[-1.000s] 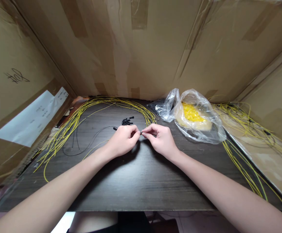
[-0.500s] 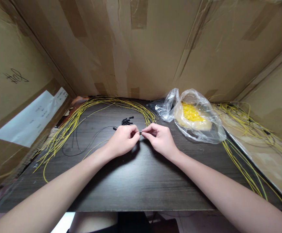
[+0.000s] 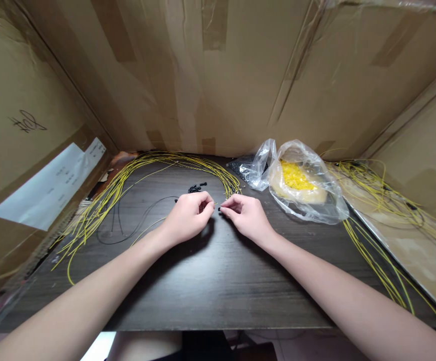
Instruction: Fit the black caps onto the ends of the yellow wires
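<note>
My left hand (image 3: 188,214) is closed in a pinch over the middle of the dark table (image 3: 218,281). Between its thumb and finger is a yellow wire (image 3: 215,203), whose short tip sticks out to the right. Facing it, my right hand (image 3: 248,219) pinches a small black connector piece (image 3: 219,209) at its fingertips. A narrow gap parts the wire tip from the connector. Just behind my left hand lies a small heap of black connectors (image 3: 194,189), partly hidden by the fingers.
A large loop of yellow wires (image 3: 120,183) curves across the back left. Behind my right hand are a clear bag of yellow pieces (image 3: 296,175) and a bag of black pieces (image 3: 242,165). More yellow wires (image 3: 379,188) lie at right. Cardboard walls (image 3: 248,75) enclose the table.
The hands have drawn slightly apart. The wire tip and the black connector, close together between the fingertips before, now show separately with a gap.
</note>
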`<state>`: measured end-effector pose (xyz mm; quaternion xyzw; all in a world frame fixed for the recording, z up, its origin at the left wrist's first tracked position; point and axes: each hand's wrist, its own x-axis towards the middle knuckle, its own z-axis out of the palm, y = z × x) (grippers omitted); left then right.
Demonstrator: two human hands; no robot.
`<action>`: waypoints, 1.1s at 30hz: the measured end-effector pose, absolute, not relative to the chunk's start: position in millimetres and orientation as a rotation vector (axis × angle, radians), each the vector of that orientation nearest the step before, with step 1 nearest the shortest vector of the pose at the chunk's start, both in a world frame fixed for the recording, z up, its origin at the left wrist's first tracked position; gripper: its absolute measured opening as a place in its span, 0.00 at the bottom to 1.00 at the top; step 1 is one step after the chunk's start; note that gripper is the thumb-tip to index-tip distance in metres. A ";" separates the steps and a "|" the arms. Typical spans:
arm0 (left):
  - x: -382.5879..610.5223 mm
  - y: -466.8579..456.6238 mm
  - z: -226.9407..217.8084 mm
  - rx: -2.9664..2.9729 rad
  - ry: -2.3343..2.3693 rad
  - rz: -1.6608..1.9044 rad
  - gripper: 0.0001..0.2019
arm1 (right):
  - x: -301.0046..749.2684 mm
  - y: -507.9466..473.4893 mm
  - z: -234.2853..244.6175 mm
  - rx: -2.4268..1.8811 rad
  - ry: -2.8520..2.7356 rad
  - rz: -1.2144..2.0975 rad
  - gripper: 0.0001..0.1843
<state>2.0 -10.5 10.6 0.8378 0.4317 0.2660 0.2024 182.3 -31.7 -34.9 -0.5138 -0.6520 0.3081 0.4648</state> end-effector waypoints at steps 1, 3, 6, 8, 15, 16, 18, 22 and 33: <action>1.9 -10.4 10.6 2.343 1.201 0.744 0.10 | 182.5 -31.3 -35.1 -1.274 -1.622 0.722 0.01; 1.5 -10.1 10.5 2.347 1.199 0.745 0.10 | 183.2 -30.7 -34.4 -1.305 -1.676 0.613 0.01; 0.6 -8.9 9.7 2.347 1.212 0.751 0.10 | 184.3 -30.8 -31.7 -1.376 -1.765 0.474 0.02; 0.1 -7.9 8.4 2.344 1.215 0.758 0.10 | 184.6 -31.3 -30.5 -1.429 -1.805 0.444 0.02; -0.7 -6.0 5.5 2.345 1.204 0.750 0.10 | 186.2 -30.2 -34.9 -1.503 -1.903 0.360 0.02; -0.9 -5.9 5.4 2.344 1.208 0.749 0.10 | 186.6 -29.9 -35.1 -1.505 -1.906 0.355 0.02; -1.3 -5.5 5.2 2.339 1.218 0.748 0.10 | 187.3 -29.7 -34.3 -1.499 -1.895 0.345 0.05; -2.0 -4.1 4.9 2.315 1.244 0.777 0.10 | 185.7 -32.6 -30.1 -1.395 -1.835 0.438 0.08; -2.1 -4.6 9.2 2.250 1.297 0.855 0.10 | 196.7 -20.4 -30.3 -1.184 -1.400 0.670 0.07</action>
